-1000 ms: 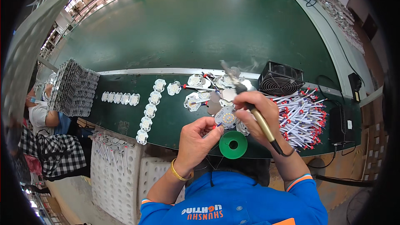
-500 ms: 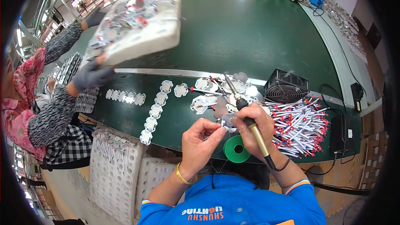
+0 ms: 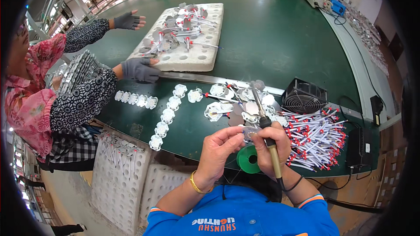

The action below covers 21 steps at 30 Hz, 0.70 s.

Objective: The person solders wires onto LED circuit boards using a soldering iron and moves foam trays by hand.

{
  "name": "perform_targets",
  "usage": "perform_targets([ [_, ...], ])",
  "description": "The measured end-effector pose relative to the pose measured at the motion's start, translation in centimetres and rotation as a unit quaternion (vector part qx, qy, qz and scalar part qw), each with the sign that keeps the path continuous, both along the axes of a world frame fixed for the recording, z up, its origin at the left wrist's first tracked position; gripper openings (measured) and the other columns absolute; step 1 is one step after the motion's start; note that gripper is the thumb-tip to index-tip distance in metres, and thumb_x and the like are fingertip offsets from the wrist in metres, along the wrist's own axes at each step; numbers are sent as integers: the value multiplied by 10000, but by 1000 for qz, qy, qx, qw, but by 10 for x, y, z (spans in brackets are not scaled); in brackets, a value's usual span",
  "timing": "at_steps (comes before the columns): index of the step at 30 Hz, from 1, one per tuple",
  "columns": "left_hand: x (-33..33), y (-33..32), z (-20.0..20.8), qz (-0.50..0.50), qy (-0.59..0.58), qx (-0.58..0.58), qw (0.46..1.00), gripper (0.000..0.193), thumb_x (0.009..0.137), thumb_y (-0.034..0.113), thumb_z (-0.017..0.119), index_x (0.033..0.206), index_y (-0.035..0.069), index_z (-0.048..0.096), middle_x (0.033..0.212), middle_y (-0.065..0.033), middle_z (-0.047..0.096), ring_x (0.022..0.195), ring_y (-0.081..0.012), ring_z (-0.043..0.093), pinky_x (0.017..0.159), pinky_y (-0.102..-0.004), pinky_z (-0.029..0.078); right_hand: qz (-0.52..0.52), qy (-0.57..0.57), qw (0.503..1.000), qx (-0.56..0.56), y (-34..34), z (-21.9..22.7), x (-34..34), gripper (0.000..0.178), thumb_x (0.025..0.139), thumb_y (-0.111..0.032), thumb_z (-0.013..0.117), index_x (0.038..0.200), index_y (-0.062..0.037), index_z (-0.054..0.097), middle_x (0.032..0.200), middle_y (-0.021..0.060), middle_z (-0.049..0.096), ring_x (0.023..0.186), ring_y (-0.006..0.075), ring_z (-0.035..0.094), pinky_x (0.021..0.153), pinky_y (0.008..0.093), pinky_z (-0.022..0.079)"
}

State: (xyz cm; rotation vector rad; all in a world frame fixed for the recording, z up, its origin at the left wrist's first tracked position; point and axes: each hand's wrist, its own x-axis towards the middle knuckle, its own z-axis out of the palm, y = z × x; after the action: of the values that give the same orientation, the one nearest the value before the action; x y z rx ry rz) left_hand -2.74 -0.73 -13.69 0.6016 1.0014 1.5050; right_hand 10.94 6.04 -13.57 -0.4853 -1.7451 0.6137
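My right hand [image 3: 272, 146] is closed around a soldering iron [image 3: 274, 162] with a gold handle, its metal tip pointing up and away. The right thumb and fingertips also reach a small pale disc-like plate [image 3: 250, 133] between my hands. My left hand [image 3: 222, 149] is in a pinch at the plate's left edge; what lies in the fingertips is too small to make out. Below the plate stands a green spool [image 3: 248, 159], partly covered by my right hand. Just beyond my hands lies a loose pile of round plates and lamp boards [image 3: 218, 111].
Right of my hands lie a heap of white wire leads with red parts [image 3: 313, 142], a black fan [image 3: 304, 96] and a black box [image 3: 359, 147]. Boards [image 3: 167, 116] form rows at left. A co-worker's gloved hand [image 3: 140, 70] touches a white perforated foam tray [image 3: 188, 64] bearing wired plates.
The co-worker's foam tray has come down onto the green table, farther right, and their far hand has let go of it. My hands stay close together over the small plate.
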Motion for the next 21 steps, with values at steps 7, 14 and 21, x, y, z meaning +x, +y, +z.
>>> perform_targets([
  [7,2,-2,5,-5,3,-14,1000,239,899,92,594,1097,-38,632,845,-50,643,739,-84,551,689,-219,439,-24,7,999,35,-2,0,-1,241,793,26,688,952,-57,527,668,71,446,524,178,416,463,296,317],
  [14,7,-4,10,14,23,10,1000,227,910,118,587,1066,-41,635,834,-43,629,744,-79,534,683,-221,428,-28,8,999,17,-5,-1,-2,256,787,29,693,948,-48,508,674,71,447,533,180,413,473,299,320],
  [21,4,-3,8,-13,4,-19,1000,223,911,117,588,1065,-38,634,846,-44,632,756,-81,543,690,-218,427,-39,20,999,26,-6,-1,-2,267,775,28,704,944,-43,510,672,78,457,527,188,425,470,302,323],
])
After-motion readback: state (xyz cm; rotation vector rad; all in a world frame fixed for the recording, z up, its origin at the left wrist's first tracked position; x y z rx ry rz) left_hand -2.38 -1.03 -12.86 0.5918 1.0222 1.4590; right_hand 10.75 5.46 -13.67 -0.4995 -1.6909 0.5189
